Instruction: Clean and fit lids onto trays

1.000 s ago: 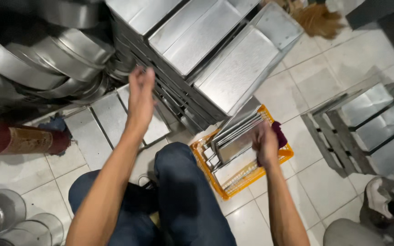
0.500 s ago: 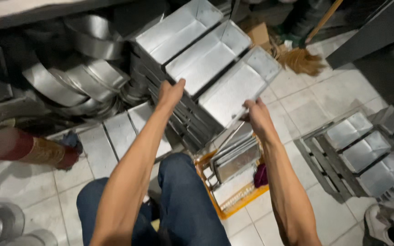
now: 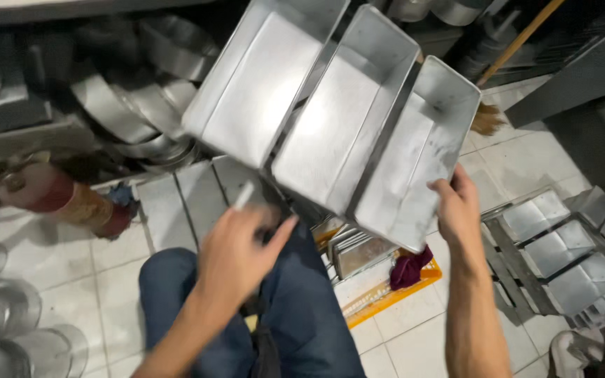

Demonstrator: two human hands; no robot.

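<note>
Gripping the triple loaf pan (image 3: 344, 112) edge, right hand (image 3: 460, 210) beneath.

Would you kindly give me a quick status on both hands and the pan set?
Right hand grips the tilted three-pan set at its right edge. Left hand open, blurred, below the set. Orange crate with pans underneath.

Head camera – looking steeply down, close over knees and floor tiles (image 3: 414, 343)
</note>
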